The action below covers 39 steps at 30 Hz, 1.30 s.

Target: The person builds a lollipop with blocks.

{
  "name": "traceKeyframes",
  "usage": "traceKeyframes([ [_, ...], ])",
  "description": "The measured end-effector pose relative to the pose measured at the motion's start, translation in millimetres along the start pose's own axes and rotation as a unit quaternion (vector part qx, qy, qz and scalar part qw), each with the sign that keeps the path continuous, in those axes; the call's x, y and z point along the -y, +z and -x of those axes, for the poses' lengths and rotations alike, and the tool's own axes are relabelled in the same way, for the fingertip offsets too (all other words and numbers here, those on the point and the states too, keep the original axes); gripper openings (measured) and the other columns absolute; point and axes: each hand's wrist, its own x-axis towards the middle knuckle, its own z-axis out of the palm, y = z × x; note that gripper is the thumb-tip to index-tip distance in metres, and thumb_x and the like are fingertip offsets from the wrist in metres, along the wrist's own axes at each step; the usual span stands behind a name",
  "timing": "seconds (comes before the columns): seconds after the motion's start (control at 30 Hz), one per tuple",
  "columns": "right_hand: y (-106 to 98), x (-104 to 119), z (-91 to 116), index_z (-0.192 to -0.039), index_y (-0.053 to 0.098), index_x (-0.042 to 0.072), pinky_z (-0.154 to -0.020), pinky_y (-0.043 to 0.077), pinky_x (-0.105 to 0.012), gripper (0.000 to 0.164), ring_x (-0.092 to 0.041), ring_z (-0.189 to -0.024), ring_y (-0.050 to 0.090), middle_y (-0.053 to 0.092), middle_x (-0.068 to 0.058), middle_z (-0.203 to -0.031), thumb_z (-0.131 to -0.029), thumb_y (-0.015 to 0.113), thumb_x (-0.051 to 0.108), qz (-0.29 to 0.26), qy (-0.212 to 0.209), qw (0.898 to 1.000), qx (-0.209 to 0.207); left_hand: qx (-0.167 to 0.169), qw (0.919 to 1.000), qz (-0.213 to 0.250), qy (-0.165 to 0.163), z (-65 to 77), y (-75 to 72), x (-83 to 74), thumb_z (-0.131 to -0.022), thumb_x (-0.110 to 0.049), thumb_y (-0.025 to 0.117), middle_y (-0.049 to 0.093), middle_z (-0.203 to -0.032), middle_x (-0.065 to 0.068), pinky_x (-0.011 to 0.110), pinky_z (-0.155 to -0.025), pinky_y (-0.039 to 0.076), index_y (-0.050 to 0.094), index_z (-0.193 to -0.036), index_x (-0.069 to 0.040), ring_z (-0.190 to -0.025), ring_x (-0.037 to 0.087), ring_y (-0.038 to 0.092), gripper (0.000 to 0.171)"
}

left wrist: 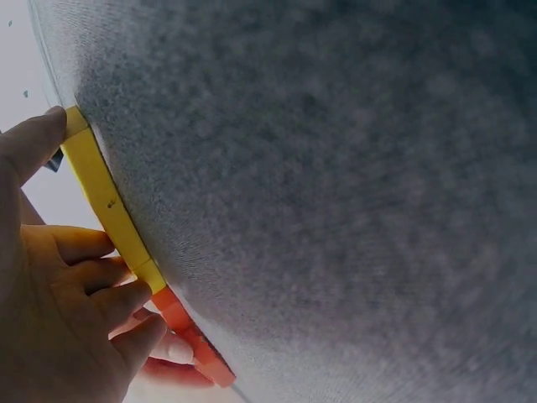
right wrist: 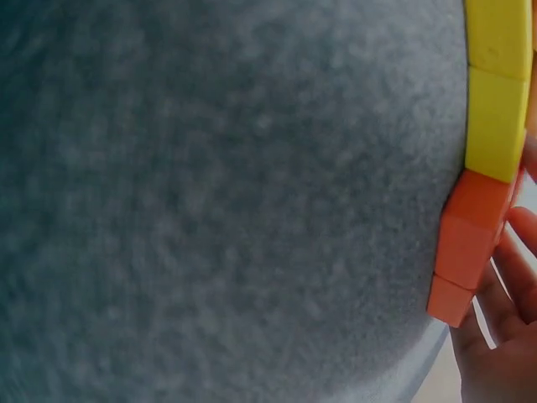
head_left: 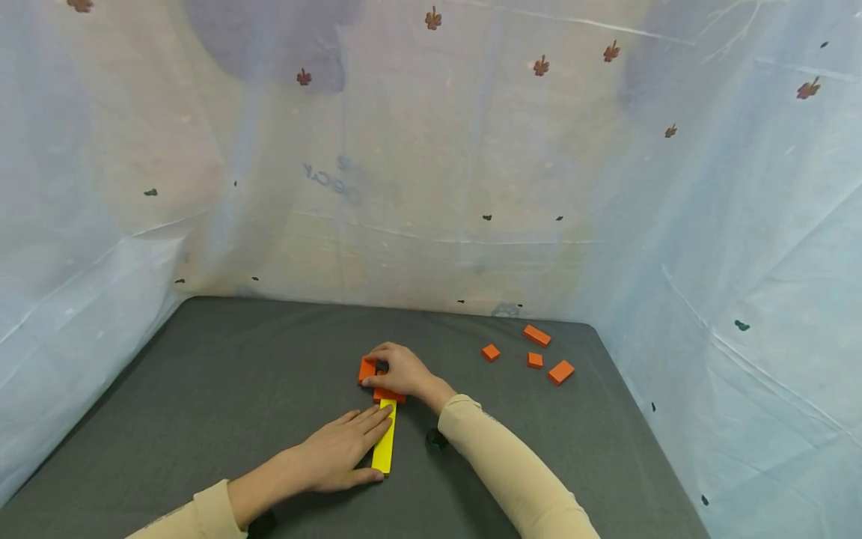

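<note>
A row of yellow blocks point(head_left: 384, 449) lies end to end on the dark table, pointing away from me. My left hand point(head_left: 340, 453) lies along its left side, the fairly straight fingers touching the far part and the thumb at the near end. At the far end of the row sit orange blocks point(head_left: 397, 398), partly covered by my right hand point(head_left: 404, 372). That hand pinches an orange block point(head_left: 366, 370) at the left of this group, between thumb and fingers. In the right wrist view, the orange blocks point(right wrist: 468, 235) adjoin the yellow ones point(right wrist: 497, 122), with right-hand fingers beside them.
Several loose orange blocks lie at the table's far right, among them a longer one point(head_left: 536, 335) and a small one point(head_left: 490, 352). A small black object point(head_left: 436, 439) shows by the right sleeve. Pale plastic sheeting point(head_left: 404, 187) hangs behind and beside the dark table point(head_left: 269, 359).
</note>
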Motion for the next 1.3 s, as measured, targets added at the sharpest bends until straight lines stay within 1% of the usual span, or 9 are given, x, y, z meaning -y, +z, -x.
traceKeyframes([
  [0.1, 0.8, -0.8, -0.7, -0.14, 0.068, 0.017, -0.108, 0.049, -0.034, 0.049, -0.021, -0.129, 0.059, 0.062, -0.001, -0.14, -0.097, 0.075, 0.041, -0.005, 0.001, 1.0, -0.002, 0.001, 1.0, 0.006, -0.002, 0.6, -1.2, -0.7, -0.101, -0.064, 0.055, 0.023, -0.172, 0.008, 0.054, -0.122, 0.031, 0.034, -0.163, -0.007, -0.157, 0.029, 0.025, 0.087],
  [0.3, 1.0, -2.1, -2.4, -0.14, 0.068, 0.016, -0.11, 0.048, -0.038, 0.042, -0.023, -0.13, 0.059, 0.064, -0.004, -0.139, -0.102, 0.07, 0.034, -0.03, 0.02, 0.999, -0.016, 0.003, 0.9999, 0.015, -0.006, 1.2, -3.2, -1.6, -0.1, -0.064, 0.056, 0.023, -0.172, 0.009, 0.054, -0.122, 0.03, 0.033, -0.164, -0.008, -0.157, 0.028, 0.025, 0.088],
  [0.47, 1.9, -2.3, -3.9, -0.14, 0.068, 0.016, -0.114, 0.045, -0.04, 0.042, -0.024, -0.132, 0.057, 0.064, -0.005, -0.139, -0.102, 0.07, 0.032, -0.031, 0.032, 0.999, -0.015, -0.002, 0.9999, 0.014, -0.003, 0.9, -1.3, -0.9, -0.1, -0.065, 0.056, 0.023, -0.172, 0.009, 0.055, -0.122, 0.031, 0.033, -0.164, -0.008, -0.157, 0.029, 0.026, 0.089],
  [0.7, 2.8, -2.4, -3.4, -0.141, 0.067, 0.017, -0.106, 0.05, -0.036, 0.042, -0.022, -0.124, 0.06, 0.066, -0.004, -0.134, -0.101, 0.071, 0.031, -0.038, 0.04, 0.998, -0.015, -0.007, 0.9999, 0.007, -0.001, 0.0, 1.2, 1.1, -0.1, -0.066, 0.055, 0.024, -0.172, 0.01, 0.056, -0.121, 0.031, 0.033, -0.163, -0.008, -0.157, 0.029, 0.027, 0.089],
  [0.9, 2.3, -2.4, -0.9, -0.141, 0.067, 0.015, -0.103, 0.051, -0.038, 0.042, -0.024, -0.122, 0.061, 0.067, -0.005, -0.132, -0.102, 0.07, 0.029, -0.038, 0.034, 0.999, -0.018, -0.006, 0.9999, 0.009, -0.001, 0.3, 0.5, 0.7, -0.1, -0.065, 0.055, 0.024, -0.172, 0.01, 0.056, -0.121, 0.031, 0.033, -0.163, -0.007, -0.157, 0.03, 0.027, 0.089],
  [1.13, 1.4, -1.9, 0.5, -0.139, 0.068, 0.015, -0.112, 0.046, -0.04, 0.041, -0.025, -0.128, 0.059, 0.065, -0.006, -0.136, -0.101, 0.071, 0.03, -0.043, 0.038, 0.998, -0.016, -0.003, 0.9999, 0.014, -0.002, 1.0, 0.0, -0.8, -0.1, -0.065, 0.056, 0.024, -0.172, 0.009, 0.056, -0.121, 0.031, 0.033, -0.163, -0.007, -0.157, 0.03, 0.027, 0.089],
  [1.3, 1.9, -2.5, 0.3, -0.138, 0.069, 0.015, -0.11, 0.047, -0.04, 0.04, -0.025, -0.127, 0.059, 0.065, -0.006, -0.135, -0.101, 0.071, 0.03, -0.041, 0.037, 0.998, -0.017, -0.005, 0.9998, 0.019, 0.001, 1.2, -0.4, -0.1, -0.1, -0.065, 0.056, 0.024, -0.172, 0.01, 0.057, -0.121, 0.031, 0.034, -0.163, -0.006, -0.156, 0.031, 0.027, 0.089],
])
